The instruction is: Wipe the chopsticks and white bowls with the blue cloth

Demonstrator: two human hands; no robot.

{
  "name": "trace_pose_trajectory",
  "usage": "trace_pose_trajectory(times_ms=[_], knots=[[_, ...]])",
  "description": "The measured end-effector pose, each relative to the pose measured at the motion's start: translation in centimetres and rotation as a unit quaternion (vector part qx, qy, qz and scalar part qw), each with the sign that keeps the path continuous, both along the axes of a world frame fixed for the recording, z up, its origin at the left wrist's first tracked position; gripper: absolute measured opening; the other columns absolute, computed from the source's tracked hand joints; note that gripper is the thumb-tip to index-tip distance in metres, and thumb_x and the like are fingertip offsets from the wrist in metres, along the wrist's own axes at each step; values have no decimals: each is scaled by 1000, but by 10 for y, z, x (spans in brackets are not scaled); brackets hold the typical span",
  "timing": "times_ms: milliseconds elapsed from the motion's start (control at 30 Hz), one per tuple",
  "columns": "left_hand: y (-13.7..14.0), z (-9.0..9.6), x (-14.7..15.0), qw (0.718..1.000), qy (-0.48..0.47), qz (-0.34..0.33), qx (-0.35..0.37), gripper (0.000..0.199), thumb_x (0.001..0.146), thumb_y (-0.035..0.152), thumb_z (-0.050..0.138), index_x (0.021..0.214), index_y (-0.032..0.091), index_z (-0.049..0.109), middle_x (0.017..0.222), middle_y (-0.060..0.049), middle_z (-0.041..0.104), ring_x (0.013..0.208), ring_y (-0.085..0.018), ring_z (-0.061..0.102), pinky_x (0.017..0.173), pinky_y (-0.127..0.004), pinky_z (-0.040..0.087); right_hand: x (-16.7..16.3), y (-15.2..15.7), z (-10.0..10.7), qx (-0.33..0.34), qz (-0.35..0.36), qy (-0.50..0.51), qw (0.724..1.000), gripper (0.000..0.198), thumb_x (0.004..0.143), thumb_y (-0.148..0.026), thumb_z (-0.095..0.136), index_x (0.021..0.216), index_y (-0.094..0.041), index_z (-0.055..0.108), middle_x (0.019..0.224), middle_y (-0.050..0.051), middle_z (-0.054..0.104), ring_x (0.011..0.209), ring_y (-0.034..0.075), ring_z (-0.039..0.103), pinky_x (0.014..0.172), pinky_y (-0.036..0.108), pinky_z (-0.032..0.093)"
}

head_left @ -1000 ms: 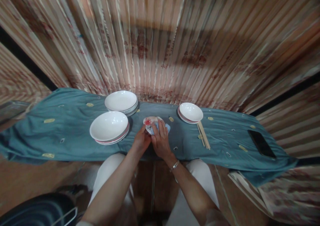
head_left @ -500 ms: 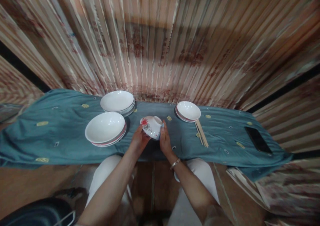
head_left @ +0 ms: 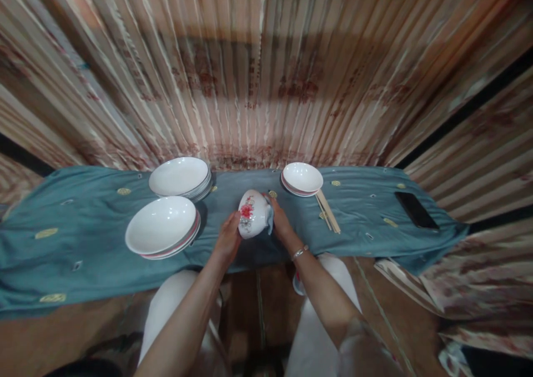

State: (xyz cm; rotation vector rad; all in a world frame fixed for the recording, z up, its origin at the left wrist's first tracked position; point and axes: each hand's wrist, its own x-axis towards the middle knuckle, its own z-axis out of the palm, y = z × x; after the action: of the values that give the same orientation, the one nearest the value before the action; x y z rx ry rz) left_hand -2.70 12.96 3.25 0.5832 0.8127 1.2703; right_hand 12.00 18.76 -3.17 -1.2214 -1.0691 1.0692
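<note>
Head view, floral bowl [head_left: 251, 214]: lay tipped on its side between both hands, over the teal tablecloth [head_left: 225, 187].
Left hand [head_left: 228, 236]: grasped the bowl's left side.
Right hand [head_left: 283, 221]: held a blue cloth [head_left: 270, 221] against the bowl's right side.
Blue cloth: wiping the bowl's outside seemed the step in hand.
Bowl's wall: the next move seemingly called for turning it under the cloth, left grip kept firm.

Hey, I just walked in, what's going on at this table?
A person's left hand holds a flowered bowl tipped sideways, while the right hand holds a bluish cloth at its base. Stacked white dishes stand to the left; a smaller stack, chopsticks and a phone sit to the right.
</note>
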Motion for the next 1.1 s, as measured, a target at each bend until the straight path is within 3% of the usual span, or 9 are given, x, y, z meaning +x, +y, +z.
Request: trace_pose_trajectory(times_ms=[133,300,500,600,667,733,867,1000,1100], knots=[[0,-5,0,1000,26,-7,9,22,74,35,74,82,16,68,84,-5,75,100,-24,67,87,-31,50,7,6,18,27,26,-70,997,61,95,-57,27,118,-18,68,115,7,71,108,23,66,99,40,49],[3,-16,-1,999,46,-24,8,22,76,35,73,88,17,69,82,-4,74,93,-23,67,83,-29,49,11,2,43,110,36,-186,976,51,99,-41,25,123,-20,65,129,7,64,124,20,56,109,40,41],[7,-20,0,997,65,-26,38,19,79,33,69,88,16,70,85,-6,74,95,-23,66,85,-28,48,-4,-32,72,254,82,-395,879,49,100,-34,25,135,-16,54,145,9,50,141,19,35,118,44,28],[9,-21,0,996,76,-13,52,14,80,27,67,91,18,71,95,-5,74,106,-23,63,91,-27,46,-14,-51,78,280,101,-466,833,46,99,-29,31,139,-18,50,148,8,46,145,22,27,118,50,23],[10,-22,-1,995,80,3,59,16,80,23,66,95,20,72,104,-5,74,116,-21,59,97,-25,43,-20,-59,78,285,109,-485,820,47,97,-26,34,142,-19,45,150,8,44,146,23,24,119,52,21],[10,-22,-1,995,80,5,58,19,81,22,66,98,20,72,108,-4,73,121,-21,56,101,-25,41,-22,-62,77,283,104,-480,824,50,97,-24,33,147,-17,37,150,10,43,146,22,24,119,51,21],[10,-24,-1,998,59,-21,27,23,80,25,67,101,18,72,100,-6,74,113,-24,61,97,-29,45,-21,-62,75,263,64,-429,862,54,100,-26,28,151,-12,22,155,14,32,146,19,26,119,43,27],[10,-24,-3,993,108,-28,50,26,77,33,70,98,18,72,95,-6,75,98,-24,65,88,-30,49,-15,-59,74,259,40,-397,880,46,99,-31,35,142,-14,40,161,13,16,146,21,26,117,39,30],[11,-21,-4,978,181,-39,102,36,76,45,69,97,16,71,95,-6,74,91,-23,66,88,-32,49,-10,-53,72,265,41,-412,871,39,99,-32,39,133,-19,52,155,11,34,147,24,22,118,48,24]])
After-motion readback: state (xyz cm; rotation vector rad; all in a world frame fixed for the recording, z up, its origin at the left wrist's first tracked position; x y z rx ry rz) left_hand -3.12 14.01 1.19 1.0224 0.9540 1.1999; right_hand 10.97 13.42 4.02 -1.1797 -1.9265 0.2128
